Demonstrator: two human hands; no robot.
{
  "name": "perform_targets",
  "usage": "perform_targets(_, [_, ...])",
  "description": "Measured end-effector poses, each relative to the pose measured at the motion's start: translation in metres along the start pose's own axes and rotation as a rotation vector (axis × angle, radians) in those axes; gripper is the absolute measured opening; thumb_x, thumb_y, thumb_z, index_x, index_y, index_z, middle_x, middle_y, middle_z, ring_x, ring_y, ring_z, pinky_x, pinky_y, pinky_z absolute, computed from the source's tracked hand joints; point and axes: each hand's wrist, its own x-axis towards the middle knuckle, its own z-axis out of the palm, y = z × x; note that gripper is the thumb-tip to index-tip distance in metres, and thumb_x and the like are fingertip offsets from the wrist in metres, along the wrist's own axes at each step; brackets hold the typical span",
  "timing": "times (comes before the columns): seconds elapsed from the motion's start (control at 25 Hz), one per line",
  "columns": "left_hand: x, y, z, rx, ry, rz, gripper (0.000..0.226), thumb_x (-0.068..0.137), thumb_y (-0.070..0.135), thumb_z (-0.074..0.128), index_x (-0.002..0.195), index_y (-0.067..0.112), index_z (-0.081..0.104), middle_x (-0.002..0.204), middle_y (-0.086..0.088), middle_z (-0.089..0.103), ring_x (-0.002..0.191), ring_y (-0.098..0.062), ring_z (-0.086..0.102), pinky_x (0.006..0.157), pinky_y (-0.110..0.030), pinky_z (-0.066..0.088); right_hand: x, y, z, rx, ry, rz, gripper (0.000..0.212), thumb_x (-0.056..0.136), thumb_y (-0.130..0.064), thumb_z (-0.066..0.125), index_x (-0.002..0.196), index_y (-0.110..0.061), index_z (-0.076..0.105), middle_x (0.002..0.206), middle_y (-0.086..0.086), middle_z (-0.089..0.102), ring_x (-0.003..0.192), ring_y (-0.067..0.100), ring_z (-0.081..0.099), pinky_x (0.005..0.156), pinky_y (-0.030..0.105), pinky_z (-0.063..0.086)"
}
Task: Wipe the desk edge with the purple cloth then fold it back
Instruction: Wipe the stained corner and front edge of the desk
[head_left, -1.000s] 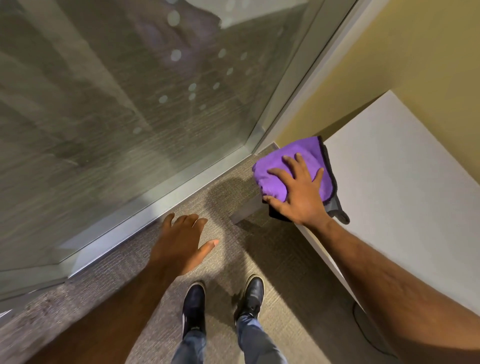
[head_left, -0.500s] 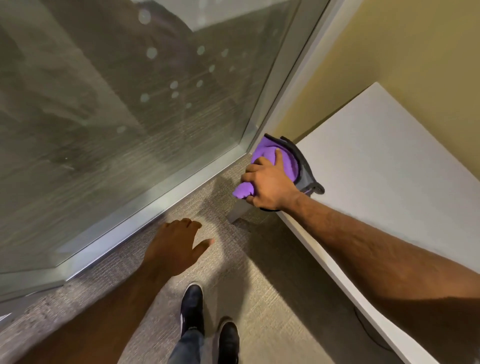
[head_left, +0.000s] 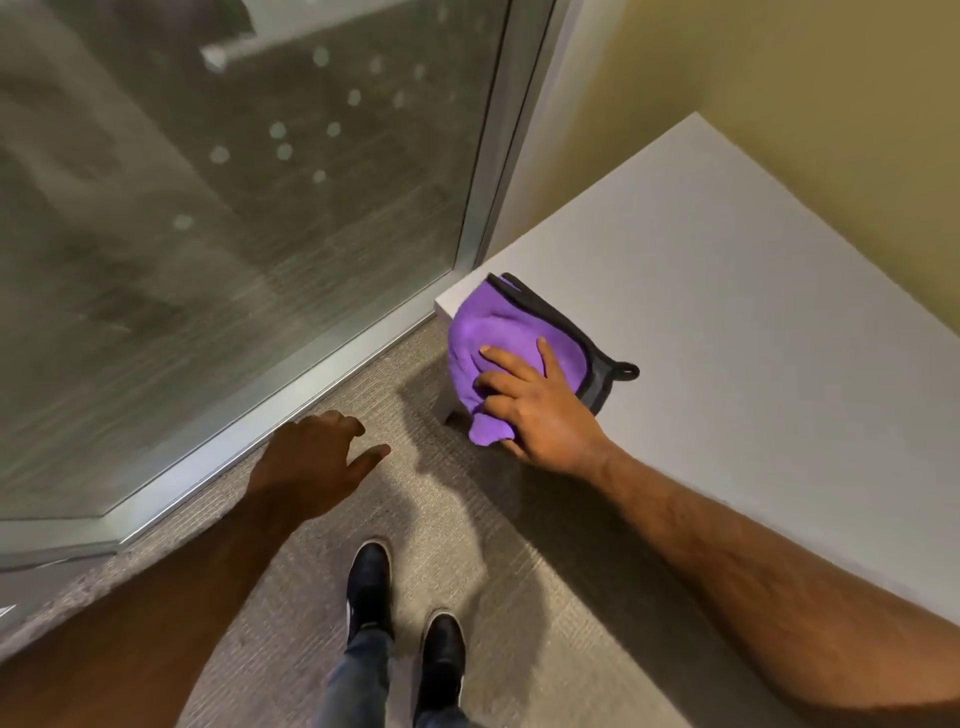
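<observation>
Glass panelling (head_left: 234, 234) fills the left of the view, meeting grey carpet (head_left: 467, 519) at a metal sill. White tabletop (head_left: 753, 338) runs along the right, its near corner close to the glass and its back against a yellow wall (head_left: 779, 78). Two dark shoes (head_left: 405, 613) stand on the carpet beside the tabletop's long edge.

At that near corner lies the purple cloth (head_left: 498, 332), dark-trimmed, with a small hanging loop (head_left: 626, 370) resting on the surface. Part of it lies flat on top, and part is drawn over the edge and bunched below. The right hand (head_left: 535, 410) presses it there, two fingers spread flat on the purple face, the others curled round the gathered fold at the lip. The left hand (head_left: 311, 457) hangs over the carpet, loosely spread and holding nothing.

The wipe along the edge looks under way. To do it well, the palm should keep steady downward pressure while the curled fingers pinch the cloth against the rim's vertical face, sliding in one even pass so the fabric does not slip off the corner.
</observation>
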Motion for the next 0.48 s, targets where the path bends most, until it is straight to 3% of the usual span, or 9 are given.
perform_targets(0.2, [-0.02, 0.018, 0.017, 0.034, 0.054, 0.106, 0.071, 0.088, 0.07, 0.03, 0.096, 0.011, 0.068, 0.092, -0.009, 0.072, 0.081, -0.028, 0.069, 0.068, -0.04, 0.055, -0.081, -0.007, 0.011, -0.095, -0.006, 0.065, 0.03, 0.083, -0.029, 0.069, 0.113, -0.026, 0.068, 0.139, 0.001, 0.055, 0.147, 0.024, 0.024, 0.108, 0.074, 0.021])
perform_targets(0.36, [-0.028, 0.028, 0.024, 0.037, 0.117, 0.124, 0.059, 0.088, 0.065, 0.037, 0.106, 0.016, 0.064, 0.103, -0.004, 0.07, 0.093, -0.024, 0.066, 0.078, -0.04, 0.051, -0.132, -0.01, 0.024, -0.084, 0.155, 0.173, 0.041, 0.08, -0.034, 0.071, 0.12, -0.023, 0.065, 0.148, 0.001, 0.049, 0.147, 0.03, 0.024, 0.108, 0.071, 0.026])
perform_targets(0.48, [-0.023, 0.023, 0.022, 0.037, 0.107, 0.122, 0.063, 0.087, 0.067, 0.037, 0.12, 0.018, 0.059, 0.125, -0.009, 0.063, 0.114, -0.026, 0.059, 0.091, -0.043, 0.047, -0.137, -0.019, 0.027, 0.047, 0.296, 0.411, 0.045, 0.08, -0.032, 0.067, 0.124, -0.023, 0.061, 0.157, 0.005, 0.035, 0.148, 0.031, 0.024, 0.11, 0.069, 0.025])
